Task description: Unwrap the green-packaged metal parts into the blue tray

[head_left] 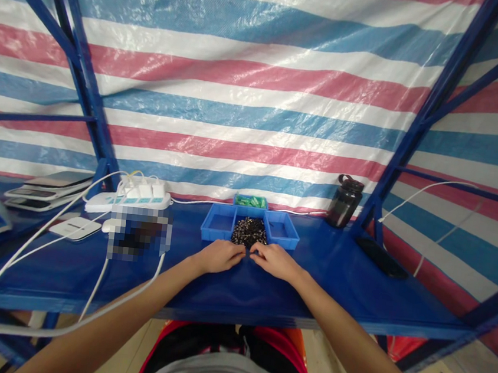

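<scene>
A blue bin (pixel 250 211) heaped with small dark and light-tipped pieces (pixel 249 231) stands in front of me. At its front edge my left hand (pixel 221 256) rests low over the table, fingers curled and drawn together. My right hand (pixel 275 260) mirrors it close by, thumb and fingers pinched, the fingertips of both hands nearly meeting. Whatever they pinch is too small to make out. A shallow blue tray (pixel 221 207) flanks the bin on the left and another blue tray (pixel 284 216) on the right. Behind sits a small blue box with green pieces (pixel 251 201).
On the left are a white power strip (pixel 129 200) with plugs, white cables (pixel 25 240), a white flat device (pixel 75 228) and stacked devices (pixel 48 189). A dark bottle (pixel 344 202) and a black phone-like slab (pixel 381 257) lie rightward on the blue table (pixel 330 296).
</scene>
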{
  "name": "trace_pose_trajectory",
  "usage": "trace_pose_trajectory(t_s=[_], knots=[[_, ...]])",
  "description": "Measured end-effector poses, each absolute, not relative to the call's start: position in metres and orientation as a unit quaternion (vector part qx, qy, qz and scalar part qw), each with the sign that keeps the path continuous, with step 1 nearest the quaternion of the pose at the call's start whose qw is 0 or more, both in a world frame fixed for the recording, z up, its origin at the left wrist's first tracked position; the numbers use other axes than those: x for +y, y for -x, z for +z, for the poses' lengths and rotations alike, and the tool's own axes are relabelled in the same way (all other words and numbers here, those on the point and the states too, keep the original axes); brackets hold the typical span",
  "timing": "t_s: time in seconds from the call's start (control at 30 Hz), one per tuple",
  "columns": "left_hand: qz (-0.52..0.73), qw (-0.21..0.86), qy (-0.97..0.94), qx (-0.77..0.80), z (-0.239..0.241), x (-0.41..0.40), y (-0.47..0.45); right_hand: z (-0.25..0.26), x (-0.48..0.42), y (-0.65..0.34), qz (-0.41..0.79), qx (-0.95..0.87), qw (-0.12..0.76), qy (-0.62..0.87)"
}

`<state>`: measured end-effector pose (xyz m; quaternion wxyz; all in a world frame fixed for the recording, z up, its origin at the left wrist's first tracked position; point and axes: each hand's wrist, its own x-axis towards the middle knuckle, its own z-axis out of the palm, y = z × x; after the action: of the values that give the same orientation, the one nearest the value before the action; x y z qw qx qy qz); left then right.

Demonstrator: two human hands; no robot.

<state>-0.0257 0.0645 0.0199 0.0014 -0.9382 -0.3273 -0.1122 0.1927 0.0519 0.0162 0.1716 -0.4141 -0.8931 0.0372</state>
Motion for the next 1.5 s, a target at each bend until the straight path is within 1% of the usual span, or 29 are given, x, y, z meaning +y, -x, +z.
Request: trace_pose_trajectory(t_s=[0.3, 0.5, 0.6, 0.87, 1.1, 1.2, 1.5], knots=[[-0.122, 0.009, 0.937, -0.329, 0.0178, 0.0651, 0.0258, 0.0119, 0.0546, -0.1928, 0.012, -0.896, 0.161, 0.413], [-0.096, 0.031, 0.926, -0.363, 0.0184, 0.0650, 0.0252, 0.0147, 0.0532, -0.1939, 0.042, -0.892, 0.176, 0.414], [-0.091, 0.033, 0.922, -0.374, 0.0189, 0.0645, 0.0249, 0.0146, 0.0532, -0.1941, 0.035, -0.891, 0.177, 0.416], [-0.106, 0.029, 0.934, -0.341, 0.0203, 0.0633, 0.0244, 0.0135, 0.0540, -0.1929, 0.020, -0.894, 0.170, 0.413], [-0.087, 0.027, 0.928, -0.360, 0.0208, 0.0637, 0.0247, 0.0166, 0.0521, -0.1938, 0.056, -0.889, 0.181, 0.417], [-0.087, 0.024, 0.928, -0.361, 0.0211, 0.0632, 0.0250, 0.0150, 0.0530, -0.1939, 0.051, -0.893, 0.181, 0.409], [-0.188, -0.012, 0.929, -0.319, 0.0198, 0.0676, 0.0262, 0.0128, 0.0554, -0.1934, 0.045, -0.899, 0.185, 0.395]])
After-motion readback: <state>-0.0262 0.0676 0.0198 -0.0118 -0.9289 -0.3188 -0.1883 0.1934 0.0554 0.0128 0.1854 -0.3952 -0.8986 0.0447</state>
